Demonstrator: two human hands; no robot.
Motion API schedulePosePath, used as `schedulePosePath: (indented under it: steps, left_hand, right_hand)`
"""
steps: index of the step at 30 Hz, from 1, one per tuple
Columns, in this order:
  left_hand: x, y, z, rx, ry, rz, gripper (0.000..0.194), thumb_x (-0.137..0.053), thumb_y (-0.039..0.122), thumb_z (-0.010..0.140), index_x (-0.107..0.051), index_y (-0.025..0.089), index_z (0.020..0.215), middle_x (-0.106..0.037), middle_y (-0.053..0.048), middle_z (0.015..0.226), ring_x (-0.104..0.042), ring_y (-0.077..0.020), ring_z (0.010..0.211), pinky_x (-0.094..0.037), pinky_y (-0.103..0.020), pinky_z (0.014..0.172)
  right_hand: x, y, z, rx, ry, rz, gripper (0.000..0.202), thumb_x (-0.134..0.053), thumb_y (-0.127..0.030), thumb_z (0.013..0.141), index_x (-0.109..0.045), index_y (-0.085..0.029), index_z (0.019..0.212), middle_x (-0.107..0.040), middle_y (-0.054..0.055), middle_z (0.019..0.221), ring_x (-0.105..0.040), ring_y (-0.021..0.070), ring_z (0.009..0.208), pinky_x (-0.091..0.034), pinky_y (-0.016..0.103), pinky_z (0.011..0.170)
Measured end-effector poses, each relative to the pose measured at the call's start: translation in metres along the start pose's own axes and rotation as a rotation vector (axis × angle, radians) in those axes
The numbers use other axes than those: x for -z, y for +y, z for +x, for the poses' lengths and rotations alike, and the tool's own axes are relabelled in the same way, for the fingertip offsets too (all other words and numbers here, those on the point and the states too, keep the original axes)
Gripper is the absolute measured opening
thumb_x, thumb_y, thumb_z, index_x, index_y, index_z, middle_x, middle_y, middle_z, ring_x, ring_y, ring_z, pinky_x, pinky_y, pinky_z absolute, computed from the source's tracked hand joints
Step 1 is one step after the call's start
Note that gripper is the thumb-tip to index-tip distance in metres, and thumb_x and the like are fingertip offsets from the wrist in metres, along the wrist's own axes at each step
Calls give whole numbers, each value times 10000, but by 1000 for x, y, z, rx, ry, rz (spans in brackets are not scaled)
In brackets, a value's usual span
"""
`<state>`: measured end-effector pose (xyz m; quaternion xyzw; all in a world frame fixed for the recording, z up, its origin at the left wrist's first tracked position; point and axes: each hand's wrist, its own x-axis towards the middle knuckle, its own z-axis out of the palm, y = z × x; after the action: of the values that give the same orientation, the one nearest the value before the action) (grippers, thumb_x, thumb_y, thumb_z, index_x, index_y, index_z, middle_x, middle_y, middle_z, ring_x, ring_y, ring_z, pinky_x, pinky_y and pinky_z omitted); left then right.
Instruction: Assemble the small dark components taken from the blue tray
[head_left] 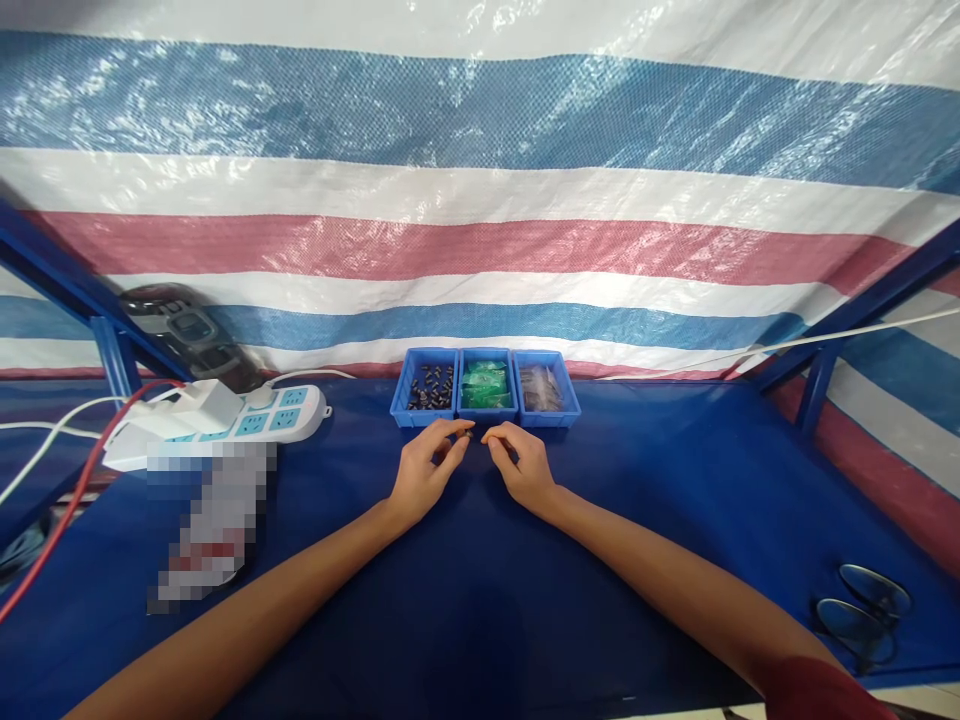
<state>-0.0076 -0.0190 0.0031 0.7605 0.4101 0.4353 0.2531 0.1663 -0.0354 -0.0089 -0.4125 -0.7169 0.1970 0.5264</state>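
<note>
My left hand (429, 468) pinches a small dark part (469, 433) between thumb and fingertips, just in front of the bins. Close beside it on the right, my right hand (523, 466) has its thumb and fingers pressed together; what they hold, if anything, is too small to name. Three blue bins stand side by side beyond the hands. Small dark metal parts (431, 388) lie in the left bin (401, 408), green packets (484, 385) in the middle bin (487, 412), and clear bags (541, 388) in the right bin (574, 405).
A white power strip (300, 415) with plugs and cables lies at the left, near a pixelated object (217, 520). Behind it is a dark wrapped item (191, 330). Glasses (862, 610) rest at the far right. A striped sheet (480, 245) hangs behind the blue table (480, 620).
</note>
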Motion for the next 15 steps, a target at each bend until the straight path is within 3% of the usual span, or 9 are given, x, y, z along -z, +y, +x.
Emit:
schedulePosePath:
  steps: [10,15]
  left_hand:
    - [-2,1,0,60,-6,-38,248,-526,339,893,-622,195,1071,-652,-17,878,-538,-63,501,-454,-193,507]
    - [-1,2,0,101,-19,-84,250,-512,341,902,-619,197,1076,-671,-35,905,-618,-103,620,-475,-197,539]
  right_hand:
    - [1,-1,0,25,-9,-7,243,-394,-266,965,-582,-187,832,-566,24,730,-525,145,636,-423,268,637]
    - [1,-1,0,22,-9,3,233,-393,-251,960,-563,-187,814,-543,17,719,-512,140,630,-409,263,634]
